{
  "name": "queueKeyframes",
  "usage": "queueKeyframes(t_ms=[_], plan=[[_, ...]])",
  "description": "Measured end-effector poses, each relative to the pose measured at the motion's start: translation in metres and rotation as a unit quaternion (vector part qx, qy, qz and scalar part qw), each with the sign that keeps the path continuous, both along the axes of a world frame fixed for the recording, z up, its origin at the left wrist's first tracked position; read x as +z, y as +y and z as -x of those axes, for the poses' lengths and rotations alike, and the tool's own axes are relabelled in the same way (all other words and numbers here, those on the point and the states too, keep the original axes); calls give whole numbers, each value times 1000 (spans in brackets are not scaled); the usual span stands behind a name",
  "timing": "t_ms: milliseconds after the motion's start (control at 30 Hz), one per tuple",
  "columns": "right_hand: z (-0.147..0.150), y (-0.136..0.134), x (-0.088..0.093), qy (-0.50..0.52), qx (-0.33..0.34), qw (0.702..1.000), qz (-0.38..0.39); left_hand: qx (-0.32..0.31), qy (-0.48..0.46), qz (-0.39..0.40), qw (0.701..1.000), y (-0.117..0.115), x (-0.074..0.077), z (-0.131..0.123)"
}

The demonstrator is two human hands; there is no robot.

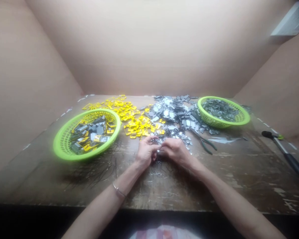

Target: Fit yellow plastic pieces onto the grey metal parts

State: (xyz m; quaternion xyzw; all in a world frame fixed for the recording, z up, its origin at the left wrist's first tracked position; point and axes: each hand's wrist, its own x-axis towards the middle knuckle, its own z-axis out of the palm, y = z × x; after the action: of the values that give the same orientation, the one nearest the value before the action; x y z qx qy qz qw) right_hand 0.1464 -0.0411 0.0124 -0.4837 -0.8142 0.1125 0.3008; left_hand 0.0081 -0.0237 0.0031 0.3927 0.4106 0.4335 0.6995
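Pinching in the head view, your left grip and right grip are holding a small, mostly hidden part near silver pieces; it's probably feeling light, stiff, slippery, its edges offering purchase.

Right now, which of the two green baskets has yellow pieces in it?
The left-hand basket: yellow pieces lie among its grey parts. The right-hand basket, beyond the pliers, shows only grey.
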Motion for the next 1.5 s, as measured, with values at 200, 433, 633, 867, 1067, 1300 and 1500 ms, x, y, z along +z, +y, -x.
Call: queueKeyframes(t_ms=[200,433,633,867,1067,1300,1500], plan=[[3,-3,6,71,-25,996,41,22,7,-28,999,3,-2,2],[-1,-2,12,192,20,973,128,38,-44,-27,998,6,-2,3],[-6,-1,15,207,58,962,167,0,-56,-9,998,8,1,7],[2,-3,11,166,19,983,72,27,-37,-32,998,3,0,2],[3,-3,7,149,-6,988,44,42,-34,-46,997,2,2,0],[3,-2,4,154,-4,986,66,68,-36,-67,995,5,2,0],[-7,1,18,274,-2,940,203,-12,-52,-35,998,7,4,8]])
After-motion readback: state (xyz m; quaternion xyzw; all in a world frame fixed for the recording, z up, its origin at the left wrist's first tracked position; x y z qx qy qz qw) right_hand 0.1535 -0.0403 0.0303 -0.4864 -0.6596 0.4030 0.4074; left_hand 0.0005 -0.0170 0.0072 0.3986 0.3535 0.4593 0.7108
